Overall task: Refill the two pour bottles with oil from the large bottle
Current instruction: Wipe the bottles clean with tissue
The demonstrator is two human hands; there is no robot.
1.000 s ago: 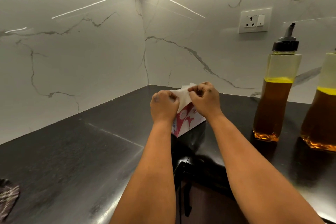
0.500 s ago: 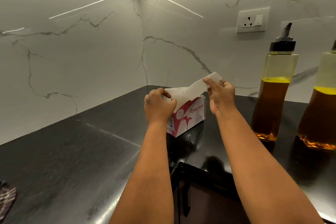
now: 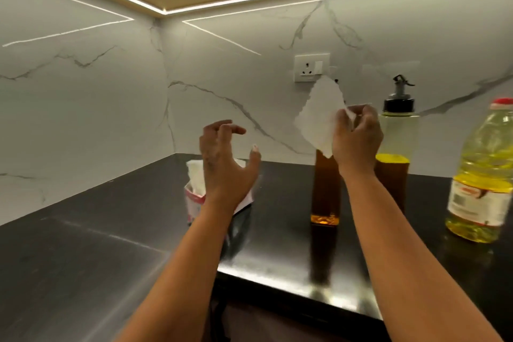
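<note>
Head view shows both bare arms raised over a black counter (image 3: 83,253) in a marble-walled corner. Right hand (image 3: 356,137) is lifted, its fingers curled and pinching a white tissue (image 3: 319,116) between thumb and fingertips; the sheet fans up and to the left of those fingers, its top corner overlapping the lower edge of a wall socket (image 3: 311,67). Left hand (image 3: 224,158) hovers with fingers spread and loosely bent, thumb out to the right, gripping nothing. Just below and behind the left fingers sits a red-and-white tissue box (image 3: 193,203) on the counter, a white sheet sticking up from it beside the hand's left edge.

Directly beneath the right hand stands the first pour bottle (image 3: 325,189), amber oil visible in its lower part; its top is hidden behind the tissue and the hand. Just right of the right fingers stands the second pour bottle (image 3: 395,147), with a black cap and spout, a clear upper section and a yellow layer over darker oil; the wrist covers part of it. Farther right of the fingers, near the frame edge, stands the large bottle (image 3: 483,175), filled with pale yellow oil, labelled low down and closed with a red cap. All three bottles stand upright on the counter, apart from both hands.
</note>
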